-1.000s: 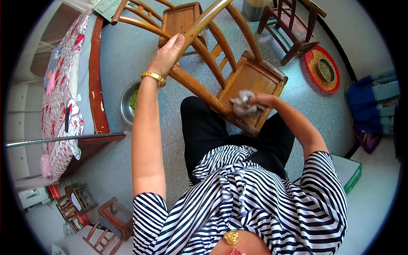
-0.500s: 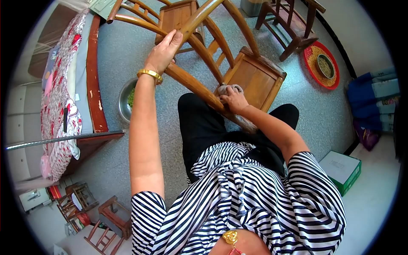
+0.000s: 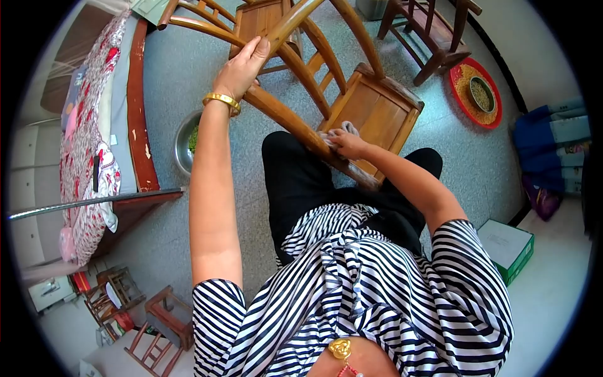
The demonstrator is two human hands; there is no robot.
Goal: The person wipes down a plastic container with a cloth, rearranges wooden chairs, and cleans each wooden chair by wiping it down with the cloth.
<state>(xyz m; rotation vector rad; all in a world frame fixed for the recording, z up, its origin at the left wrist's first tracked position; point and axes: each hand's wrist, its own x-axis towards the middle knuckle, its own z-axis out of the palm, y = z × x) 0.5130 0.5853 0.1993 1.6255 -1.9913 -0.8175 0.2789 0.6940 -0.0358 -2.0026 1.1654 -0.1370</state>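
A wooden chair [image 3: 375, 113] stands tilted in front of my knees, its seat facing up and its back frame reaching toward the upper left. My left hand [image 3: 242, 68] is closed round the top corner of that frame; a gold bangle [image 3: 221, 100] circles the wrist. Bunched under my right hand [image 3: 347, 143] is a greyish cloth [image 3: 352, 130], pressed where the back post meets the seat. Its fingers wrap over the cloth and partly hide it.
Another wooden chair [image 3: 257, 26] stands behind at the top, and a darker chair [image 3: 433, 38] at upper right. Beside it lies a red tray [image 3: 453, 78] of grain holding a bowl [image 3: 482, 94]. A metal bowl [image 3: 182, 147] sits left, near the bed [image 3: 135, 113]. A green box [image 3: 518, 261] is at right.
My right hand has shifted slightly with the cloth, which now shows a loose end above the fingers. My left hand keeps its grip on the chair, which has barely moved.
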